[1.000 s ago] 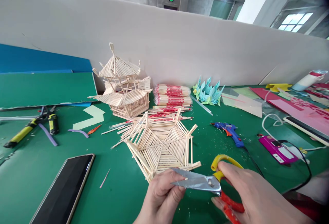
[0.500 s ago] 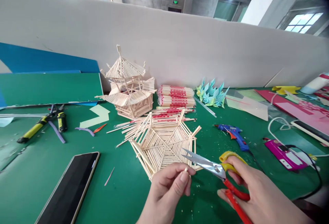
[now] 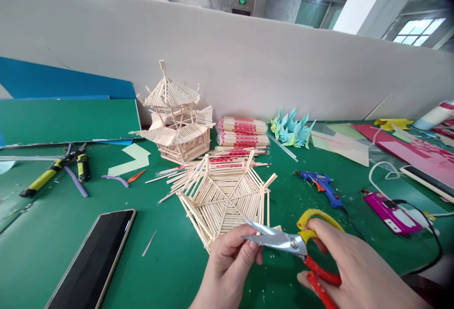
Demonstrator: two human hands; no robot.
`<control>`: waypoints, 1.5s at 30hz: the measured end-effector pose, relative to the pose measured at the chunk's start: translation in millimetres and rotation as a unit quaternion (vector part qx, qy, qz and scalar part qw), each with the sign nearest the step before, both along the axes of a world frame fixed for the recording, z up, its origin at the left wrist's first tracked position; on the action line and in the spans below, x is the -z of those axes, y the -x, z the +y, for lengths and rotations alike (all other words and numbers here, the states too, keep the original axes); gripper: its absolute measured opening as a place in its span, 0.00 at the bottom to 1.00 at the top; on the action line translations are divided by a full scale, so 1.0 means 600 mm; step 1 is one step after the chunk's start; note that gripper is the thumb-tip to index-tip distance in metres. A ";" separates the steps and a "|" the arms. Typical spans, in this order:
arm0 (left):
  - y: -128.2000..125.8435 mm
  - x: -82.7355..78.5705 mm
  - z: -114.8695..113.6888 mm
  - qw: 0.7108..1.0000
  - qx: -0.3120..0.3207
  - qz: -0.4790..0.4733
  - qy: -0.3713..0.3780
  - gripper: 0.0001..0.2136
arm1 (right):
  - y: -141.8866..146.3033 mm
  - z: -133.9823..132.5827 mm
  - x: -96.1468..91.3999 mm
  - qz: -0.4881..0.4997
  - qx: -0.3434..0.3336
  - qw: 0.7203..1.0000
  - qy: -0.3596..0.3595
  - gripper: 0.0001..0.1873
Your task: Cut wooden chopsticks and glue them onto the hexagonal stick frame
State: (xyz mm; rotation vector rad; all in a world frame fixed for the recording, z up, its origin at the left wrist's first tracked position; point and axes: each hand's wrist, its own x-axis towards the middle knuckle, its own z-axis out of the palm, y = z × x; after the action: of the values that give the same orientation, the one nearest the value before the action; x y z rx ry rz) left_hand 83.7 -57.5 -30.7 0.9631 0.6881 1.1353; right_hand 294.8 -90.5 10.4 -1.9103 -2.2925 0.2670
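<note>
Thumb and fingers of my left hand (image 3: 230,261) are pinched on a short wooden stick (image 3: 257,234), of which only a small pale end shows. My right hand (image 3: 354,266) has its fingers through the handles of scissors (image 3: 292,243) with red and yellow grips. The blades are slightly apart at the left fingertips, around or beside the stick end; I cannot tell which. Just behind the hands lies a six-sided wooden-stick panel (image 3: 227,200) with raised sticks at its edges. A tiered stick pavilion model (image 3: 179,139) stands farther back.
Packs of sticks (image 3: 243,132) lie beside the pavilion. A blue glue gun (image 3: 321,186) and a magenta power strip (image 3: 390,212) with cords are at right. At left are a phone (image 3: 94,257) and yellow-handled pliers (image 3: 48,176). Blue folded paper (image 3: 292,129) sits near the partition.
The scissors have moved left and slightly down, so the blades now reach the left fingertips. The left hand has hardly moved and keeps its pinch.
</note>
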 end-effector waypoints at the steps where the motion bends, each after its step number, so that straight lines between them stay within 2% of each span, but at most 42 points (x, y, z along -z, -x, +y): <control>1: 0.001 0.000 -0.001 1.000 0.002 0.007 -0.007 0.05 | 0.000 0.000 -0.001 -0.003 -0.001 1.000 0.000 0.18; 6: 0.003 0.002 0.001 0.999 -0.001 0.024 -0.048 0.05 | -0.002 -0.003 -0.003 -0.006 -0.007 1.000 -0.005 0.20; 12: 0.002 -0.005 0.004 0.996 0.004 0.053 -0.066 0.07 | -0.003 -0.003 -0.006 -0.009 -0.011 1.000 0.027 0.22; 17: -0.002 -0.012 0.006 0.995 -0.006 0.035 -0.096 0.05 | -0.005 -0.005 -0.005 -0.004 -0.003 0.999 0.038 0.24; 25: 0.003 -0.012 0.007 0.991 0.011 0.108 -0.081 0.11 | -0.005 -0.003 -0.005 0.024 0.005 0.998 0.058 0.23; 38: 0.004 -0.011 0.007 0.986 0.003 0.132 -0.106 0.11 | -0.002 -0.002 -0.006 0.021 -0.006 0.999 0.049 0.19; 45: 0.006 -0.015 0.007 0.979 -0.016 0.139 -0.151 0.11 | 0.002 -0.001 -0.010 0.020 -0.010 0.999 0.045 0.18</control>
State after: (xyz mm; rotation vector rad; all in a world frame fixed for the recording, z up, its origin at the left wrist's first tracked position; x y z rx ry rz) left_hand 80.1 -53.1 -21.7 1.3930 0.7700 1.1645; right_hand 293.6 -90.8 16.5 -1.9066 -2.3120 0.4135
